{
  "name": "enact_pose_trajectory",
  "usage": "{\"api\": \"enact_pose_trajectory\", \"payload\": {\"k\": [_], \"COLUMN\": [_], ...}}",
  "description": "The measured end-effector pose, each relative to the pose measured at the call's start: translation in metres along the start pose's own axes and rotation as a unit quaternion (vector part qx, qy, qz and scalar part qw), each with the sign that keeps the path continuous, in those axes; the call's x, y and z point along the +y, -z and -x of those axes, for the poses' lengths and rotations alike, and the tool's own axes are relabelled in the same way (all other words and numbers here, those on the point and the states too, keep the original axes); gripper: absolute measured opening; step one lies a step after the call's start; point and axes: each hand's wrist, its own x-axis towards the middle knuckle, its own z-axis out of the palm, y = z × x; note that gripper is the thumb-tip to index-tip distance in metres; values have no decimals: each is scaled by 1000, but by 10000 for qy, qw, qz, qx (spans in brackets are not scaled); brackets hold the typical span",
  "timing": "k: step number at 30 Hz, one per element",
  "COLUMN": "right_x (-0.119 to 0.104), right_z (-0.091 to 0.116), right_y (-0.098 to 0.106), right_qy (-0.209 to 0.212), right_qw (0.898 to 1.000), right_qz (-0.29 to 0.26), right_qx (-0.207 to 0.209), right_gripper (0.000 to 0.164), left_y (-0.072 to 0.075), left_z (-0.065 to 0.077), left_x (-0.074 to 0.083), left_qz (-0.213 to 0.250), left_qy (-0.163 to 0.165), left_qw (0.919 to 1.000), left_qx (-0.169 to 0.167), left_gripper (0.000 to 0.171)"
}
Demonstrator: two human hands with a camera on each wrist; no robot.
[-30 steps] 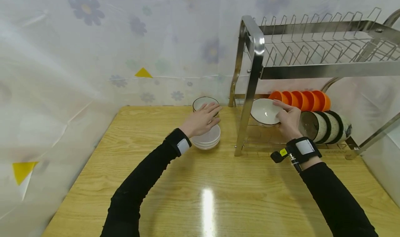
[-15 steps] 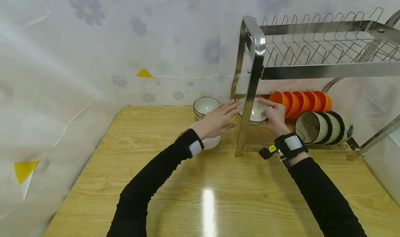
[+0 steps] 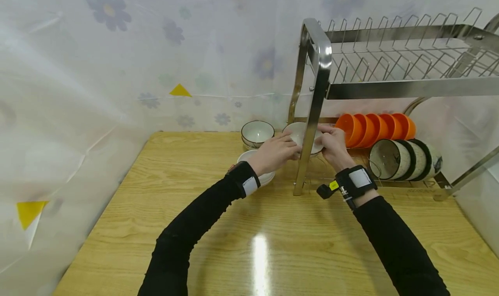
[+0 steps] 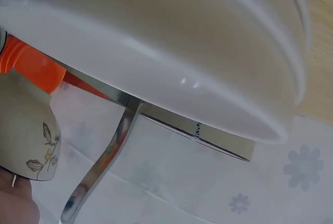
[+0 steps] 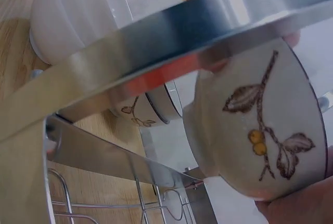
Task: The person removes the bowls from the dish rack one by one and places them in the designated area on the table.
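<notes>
A white bowl with a dark rim (image 3: 297, 130) is tilted at the rack's left post, inside facing the head camera. Brown leaves and yellow berries mark its outside (image 5: 260, 120) in the right wrist view. My right hand (image 3: 336, 146) holds it by its right side. From the left, my left hand (image 3: 274, 152) grips the opposite side, its fingers reaching around the post. Part of the bowl is hidden behind that post. Beneath my left wrist stands a stack of plain white bowls (image 3: 268, 179). Behind them sits a stack of dark-rimmed bowls (image 3: 257, 132).
The two-level metal dish rack (image 3: 390, 90) stands at the right, wire slots on top. On its lower level, several orange bowls (image 3: 348, 129) lean in a row behind dark-rimmed speckled bowls (image 3: 385, 159). The wooden table (image 3: 218, 244) meets a curtain-like sheet at the back.
The bowl has shifted left with my right hand, from inside the rack to its left post. My left hand has moved right from above the stacks and taken hold of it.
</notes>
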Motion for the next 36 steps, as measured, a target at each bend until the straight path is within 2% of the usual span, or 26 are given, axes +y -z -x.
{"api": "enact_pose_trajectory", "payload": {"k": [5, 11, 13, 16, 19, 23, 28, 36], "right_x": [-1, 0, 1, 3, 4, 7, 13, 19], "right_z": [-2, 1, 2, 4, 7, 10, 12, 12], "right_y": [4, 8, 11, 15, 19, 24, 30, 32], "right_qy": [128, 393, 435, 428, 418, 474, 473, 464], "right_qw": [9975, 9890, 9883, 9889, 9908, 9933, 9950, 9935], "right_qz": [-440, -1096, -1114, -1101, -999, -714, -364, -671], "right_qx": [-542, -911, -949, -901, -809, -779, -798, -794], "right_gripper": [59, 37, 38, 52, 58, 55, 54, 46], "left_y": [2, 2, 2, 2, 1, -4, -14, -27], "left_z": [3, 9, 11, 15, 20, 26, 32, 36], "left_x": [-2, -19, -26, -38, -49, -61, -73, -80], "left_qz": [-193, 90, 217, 293, 308, 305, 390, 468], "left_qy": [56, 326, 479, 791, 1154, 1478, 1686, 2120], "left_qw": [9996, 9994, 9986, 9963, 9925, 9885, 9848, 9760], "left_qx": [-215, -78, -64, -170, -274, -131, 172, 183], "left_gripper": [20, 15, 16, 22, 23, 17, 11, 13]}}
